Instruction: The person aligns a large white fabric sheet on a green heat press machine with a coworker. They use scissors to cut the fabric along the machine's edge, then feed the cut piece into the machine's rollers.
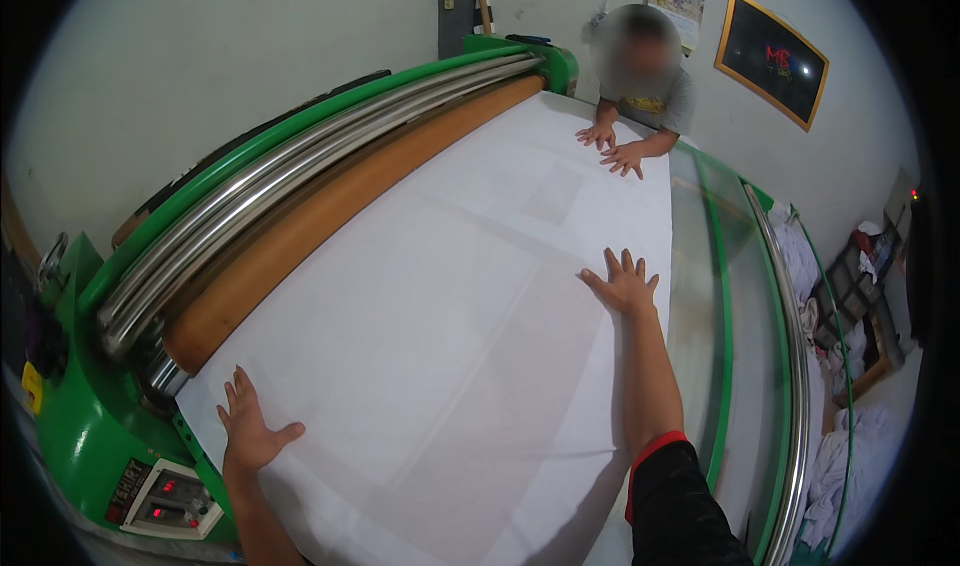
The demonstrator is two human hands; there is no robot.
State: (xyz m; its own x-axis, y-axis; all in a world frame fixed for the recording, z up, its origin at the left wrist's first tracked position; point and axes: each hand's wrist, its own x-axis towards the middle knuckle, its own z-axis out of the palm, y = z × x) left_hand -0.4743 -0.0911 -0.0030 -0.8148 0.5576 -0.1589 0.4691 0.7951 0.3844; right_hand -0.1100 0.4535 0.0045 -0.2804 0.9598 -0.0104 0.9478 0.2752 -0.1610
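Observation:
A wide white sheet (400, 296) covers the bed of a green roller machine, with faint darker rectangles showing through it. My left hand (253, 433) lies on the sheet's near left part, fingers spread, close to the brown roller (330, 231). Farther up and to the right, my right hand (625, 282) rests on the sheet by its right edge with the fingers apart. Neither hand grips anything. At the far end, a co-worker in a grey shirt (675, 101) leans over and lays both hands (610, 148) on the same sheet.
Steel rollers (300, 181) run along the machine's left side. A control panel (175, 501) with red displays sits at the lower left. On the right are green frame bars (718, 316), a steel bar (790, 366) and heaped white cloth (855, 466). A framed board (772, 58) hangs on the wall.

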